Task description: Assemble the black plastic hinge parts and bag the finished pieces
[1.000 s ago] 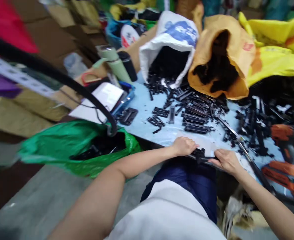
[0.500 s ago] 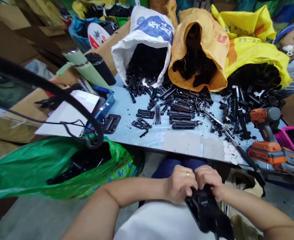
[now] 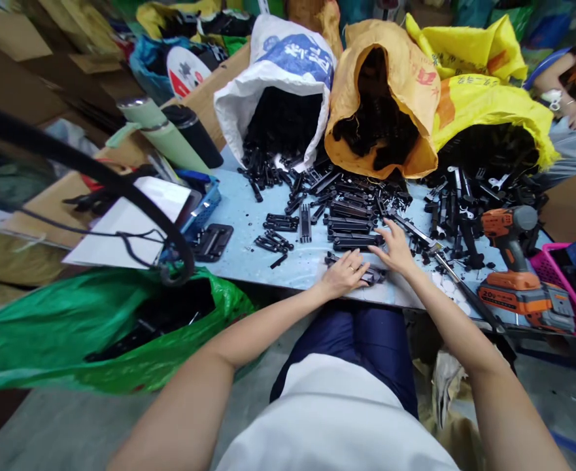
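My left hand [image 3: 342,275] lies flat near the front edge of the light blue table [image 3: 246,216], fingers stretched over a small stack of black plastic parts [image 3: 372,276]. My right hand [image 3: 396,249] is just to its right and a little farther in. Its fingers are spread, the tips touching a row of long black parts [image 3: 356,243]. Neither hand grips anything. Several more loose black parts [image 3: 288,226] lie scattered across the middle of the table.
A white sack [image 3: 288,65], an orange sack [image 3: 395,72] and a yellow sack [image 3: 488,104] spill black parts at the back. An orange drill [image 3: 513,261] and a pink basket [image 3: 562,288] sit right. A green bag [image 3: 96,327] hangs left. Another person's arm [image 3: 572,85] shows far right.
Both hands were down at my lap, closed round a black bundle; they have since moved up onto the table and opened, and black parts now lie under the left hand.
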`<state>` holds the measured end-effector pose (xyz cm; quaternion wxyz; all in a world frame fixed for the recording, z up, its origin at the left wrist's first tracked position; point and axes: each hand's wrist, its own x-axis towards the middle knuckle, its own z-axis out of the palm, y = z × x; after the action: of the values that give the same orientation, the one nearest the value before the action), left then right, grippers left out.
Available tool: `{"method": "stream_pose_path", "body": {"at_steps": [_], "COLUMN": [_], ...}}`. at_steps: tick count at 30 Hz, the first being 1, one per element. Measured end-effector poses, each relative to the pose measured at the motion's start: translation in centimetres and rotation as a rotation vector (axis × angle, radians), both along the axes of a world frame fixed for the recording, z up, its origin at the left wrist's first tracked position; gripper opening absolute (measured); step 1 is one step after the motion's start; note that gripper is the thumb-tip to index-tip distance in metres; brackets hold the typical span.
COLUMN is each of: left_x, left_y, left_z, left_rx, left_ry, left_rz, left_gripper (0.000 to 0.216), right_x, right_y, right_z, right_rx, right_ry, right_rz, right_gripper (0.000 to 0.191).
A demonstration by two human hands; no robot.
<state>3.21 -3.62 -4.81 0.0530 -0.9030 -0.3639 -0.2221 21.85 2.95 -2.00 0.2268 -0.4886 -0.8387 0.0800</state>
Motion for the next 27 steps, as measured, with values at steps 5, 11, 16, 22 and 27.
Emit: {"method": "stream_pose_path", "body": {"at_steps": [5,11,16,22,27], "left_x": [-1.1,-2.8,-3.8,-7.0,-8.2], "left_y": [2.0,3.5,2.5,0.0,-2.0], "left_z": [-0.4,0.2,0.9,0.4,-1.5], "left_rx": [-0.183,-0.242,-0.145,-0.005,0.082], "left_ry": [0.132,0.153,0.013,-0.240,-0.339], "left_rz": [0.283,0.322,0.261,0.389,0.509], "left_gripper": [0.051,0.049,0.047,0.050,0.055], "right_x": [-4.7,-5.9,-2.3,-2.0,-3.6], "right_y": [4.3,6.7,11.0,16.6,21.2], "right_z": [-0.6,-0.5,1.8,3.7,3.9], "right_rx": [-0.108,-0.075,-0.010,0.016,-0.019], "right_ry": [-0.246,-0.124,-0.087,-0.234,-0.391], "right_rz": [0.069,0.023,-0.099,-0.134,-0.196], "right_gripper": [0.040,0.048,0.042,0.039,0.040]}}
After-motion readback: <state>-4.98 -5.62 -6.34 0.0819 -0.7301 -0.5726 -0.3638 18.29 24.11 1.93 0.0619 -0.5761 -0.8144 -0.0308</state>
